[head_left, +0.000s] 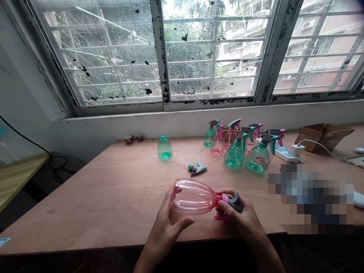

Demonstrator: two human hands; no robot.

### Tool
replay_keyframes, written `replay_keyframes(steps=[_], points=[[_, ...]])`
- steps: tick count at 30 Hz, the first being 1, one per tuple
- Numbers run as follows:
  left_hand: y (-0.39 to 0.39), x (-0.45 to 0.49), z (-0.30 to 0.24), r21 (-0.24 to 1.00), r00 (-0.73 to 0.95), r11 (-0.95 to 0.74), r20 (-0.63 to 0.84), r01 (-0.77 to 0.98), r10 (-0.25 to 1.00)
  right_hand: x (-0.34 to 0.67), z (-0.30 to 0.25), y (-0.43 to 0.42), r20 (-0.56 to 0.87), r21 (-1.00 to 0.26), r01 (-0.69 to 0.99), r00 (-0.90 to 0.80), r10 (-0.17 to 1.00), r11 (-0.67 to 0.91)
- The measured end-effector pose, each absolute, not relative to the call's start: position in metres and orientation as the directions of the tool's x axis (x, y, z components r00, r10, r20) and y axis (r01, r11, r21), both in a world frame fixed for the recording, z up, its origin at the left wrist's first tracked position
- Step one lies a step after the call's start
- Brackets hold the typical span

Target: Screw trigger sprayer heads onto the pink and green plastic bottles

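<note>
A clear pink spray bottle lies sideways in the air above the near part of the table, its base to the left. My left hand is cupped around the base, with the thumb apart below it. At the other end, my right hand is closed on the neck and the grey-and-pink spray head. Just beyond the bottle, a loose green-and-dark-grey spray head rests on the table with its thin tube pointing left. Farther back stands a green bottle without a spray head.
Several green and pink spray bottles stand grouped at the back right of the wooden table. Behind them are a white power strip and an opened cardboard box. Two small blocks sit at the back left. A pixelated patch covers the right side.
</note>
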State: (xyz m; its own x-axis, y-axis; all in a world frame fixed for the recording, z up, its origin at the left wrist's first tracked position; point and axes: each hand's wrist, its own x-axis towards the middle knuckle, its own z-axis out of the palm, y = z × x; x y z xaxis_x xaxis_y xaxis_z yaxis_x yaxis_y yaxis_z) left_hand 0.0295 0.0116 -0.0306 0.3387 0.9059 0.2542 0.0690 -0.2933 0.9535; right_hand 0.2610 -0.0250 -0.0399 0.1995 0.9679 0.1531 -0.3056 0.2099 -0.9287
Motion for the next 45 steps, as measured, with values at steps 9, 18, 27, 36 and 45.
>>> replay_keyframes(steps=[9,18,27,36,45], points=[[0.0127,0.0316,-0.0302,0.912,0.294,-0.373,0.314,0.173,0.903,0.2606,-0.0377,-0.0247,0.128,-0.925,-0.327,0.212,0.969,0.193],[0.011,0.0318,-0.0292,0.923,0.295,-0.347,0.29,0.165,0.91,0.2609,-0.0379,-0.0252,0.163,-0.949,-0.238,0.185,0.969,0.205],[0.0092,0.0317,-0.0274,0.931,0.312,-0.331,0.272,0.153,0.91,0.2609,-0.0399,-0.0241,0.159,-0.945,-0.254,0.192,0.968,0.206],[0.0113,0.0323,-0.0279,0.904,0.311,-0.378,0.307,0.201,0.899,0.2607,-0.0385,-0.0227,0.133,-0.936,-0.295,0.212,0.968,0.193],[0.0103,0.0335,-0.0281,0.938,0.309,-0.312,0.255,0.151,0.916,0.2603,-0.037,-0.0243,0.174,-0.964,-0.167,0.202,0.964,0.209]])
